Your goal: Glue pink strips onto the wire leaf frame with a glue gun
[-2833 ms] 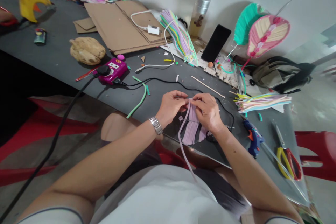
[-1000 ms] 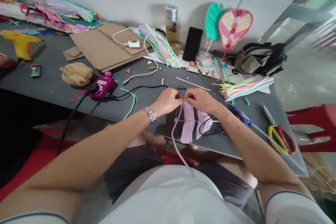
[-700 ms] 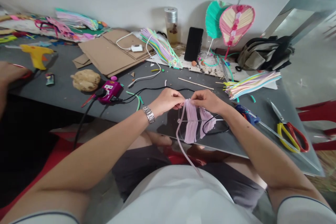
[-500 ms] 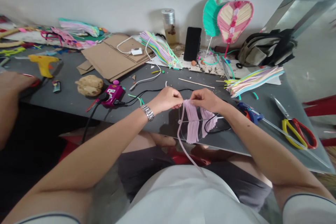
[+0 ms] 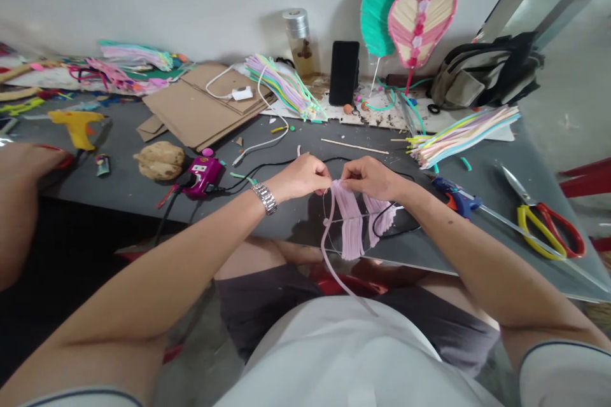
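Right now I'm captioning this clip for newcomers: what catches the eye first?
At the table's near edge, the left hand and right hand pinch the top of a lilac pipe-cleaner weave. A pink leaf-shaped fan stands upright at the back; yellow-and-red scissors lie far right.

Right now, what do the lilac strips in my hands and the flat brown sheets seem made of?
The lilac fuzzy strips look like chenille pipe cleaners: matte, soft pile, one long end curving freely. The flat brown sheets look like cardboard: matte, stiff, stacked, though any fluting is too small to see.
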Available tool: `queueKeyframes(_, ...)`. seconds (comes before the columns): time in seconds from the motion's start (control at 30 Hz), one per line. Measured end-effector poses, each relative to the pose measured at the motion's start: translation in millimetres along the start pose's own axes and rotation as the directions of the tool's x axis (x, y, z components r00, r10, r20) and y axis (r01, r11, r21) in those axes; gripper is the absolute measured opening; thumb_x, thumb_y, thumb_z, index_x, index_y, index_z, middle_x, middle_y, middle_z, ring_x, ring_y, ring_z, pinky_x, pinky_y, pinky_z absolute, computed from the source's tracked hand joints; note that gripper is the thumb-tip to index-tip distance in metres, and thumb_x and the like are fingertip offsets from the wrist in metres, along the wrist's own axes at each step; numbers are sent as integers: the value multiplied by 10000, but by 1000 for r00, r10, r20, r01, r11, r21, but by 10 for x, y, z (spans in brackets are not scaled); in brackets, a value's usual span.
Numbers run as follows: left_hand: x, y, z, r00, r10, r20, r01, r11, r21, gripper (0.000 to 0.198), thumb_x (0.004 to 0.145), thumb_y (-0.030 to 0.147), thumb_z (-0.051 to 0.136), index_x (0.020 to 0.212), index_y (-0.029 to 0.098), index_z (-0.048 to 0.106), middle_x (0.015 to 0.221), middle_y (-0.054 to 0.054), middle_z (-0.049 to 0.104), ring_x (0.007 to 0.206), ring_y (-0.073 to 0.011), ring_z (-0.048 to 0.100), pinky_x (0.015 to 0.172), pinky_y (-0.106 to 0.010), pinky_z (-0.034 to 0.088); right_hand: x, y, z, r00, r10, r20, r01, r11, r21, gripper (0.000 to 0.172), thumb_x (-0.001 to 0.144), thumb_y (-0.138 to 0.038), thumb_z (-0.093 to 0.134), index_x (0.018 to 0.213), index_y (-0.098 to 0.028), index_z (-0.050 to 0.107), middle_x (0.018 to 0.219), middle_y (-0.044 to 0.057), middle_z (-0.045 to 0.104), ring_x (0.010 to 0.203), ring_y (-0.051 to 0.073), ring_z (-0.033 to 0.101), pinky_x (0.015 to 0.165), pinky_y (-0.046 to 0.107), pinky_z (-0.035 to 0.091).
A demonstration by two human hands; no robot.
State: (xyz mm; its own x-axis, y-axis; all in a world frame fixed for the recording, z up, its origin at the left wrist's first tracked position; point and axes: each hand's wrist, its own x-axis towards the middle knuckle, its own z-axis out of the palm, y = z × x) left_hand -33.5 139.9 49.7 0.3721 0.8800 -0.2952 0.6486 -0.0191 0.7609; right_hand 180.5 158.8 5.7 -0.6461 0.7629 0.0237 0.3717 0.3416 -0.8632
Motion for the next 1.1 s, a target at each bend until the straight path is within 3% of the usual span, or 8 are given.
queueKeyframes(0.17,-11,23,66,997,-70,-18,69,997,-31,138,693,146,613,582,166,693,566,-33,691,579,-151,642,563,-240,434,-9,-5,18,1000,-1,-15,0,999,-51,137,782,-274,608,705,-165,640,602,-38,567,596,102,478,602,245,330)
queueKeyframes(0.37,-13,30,158,990,49,-132,-19,975,221,144,715,173,635,579,156,679,542,-3,635,553,-131,541,544,-262,330,-5,-12,21,1000,16,-22,-17,996,-83,125,777,-262,609,708,-165,646,610,-33,580,599,105,487,611,249,342)
queueKeyframes(0.47,-25,18,169,975,99,-197,-55,975,215,113,709,161,655,608,158,707,573,-20,661,583,-144,572,581,-267,365,-1,-1,8,999,33,-36,-35,998,-60,131,764,-279,615,694,-170,634,604,-32,580,595,105,483,606,250,353)
queueKeyframes(0.6,-120,-50,153,986,-3,-165,-33,975,-220,152,784,272,688,697,163,750,689,-66,731,650,-162,651,638,-269,480,-11,10,-44,997,69,-45,-64,993,100,176,745,-346,640,702,-175,631,612,-30,588,593,106,483,588,249,374)
queueKeyframes(0.73,-285,-217,278,979,-137,-149,1,737,-676,327,772,449,793,907,151,787,929,-105,772,789,-175,705,700,-285,557,-44,-21,-105,991,93,-92,-74,978,193,245,736,-413,676,732,-170,648,630,-24,592,589,105,483,572,251,380)
queueKeyframes(0.8,-363,-309,408,975,-180,-131,21,658,-753,374,716,441,853,929,141,789,936,-102,768,826,-182,707,721,-292,576,-62,-40,-123,989,94,-111,-71,978,197,249,733,-415,688,724,-169,651,634,-21,597,593,102,485,573,250,381)
queueKeyframes(0.93,-465,-386,632,984,-176,2,111,614,-781,392,660,395,893,930,127,800,884,-104,776,811,-187,712,738,-302,588,-69,-56,-124,989,87,-117,-63,979,195,229,735,-394,694,712,-169,654,613,-25,591,582,95,477,565,245,371)
queueKeyframes(1.1,-488,-332,696,987,-159,4,98,587,-803,338,634,371,914,840,135,789,795,-79,767,705,-160,699,663,-263,559,-36,-32,-70,987,74,-144,-42,976,213,216,727,-379,692,710,-168,653,608,-31,585,577,93,471,562,246,369)
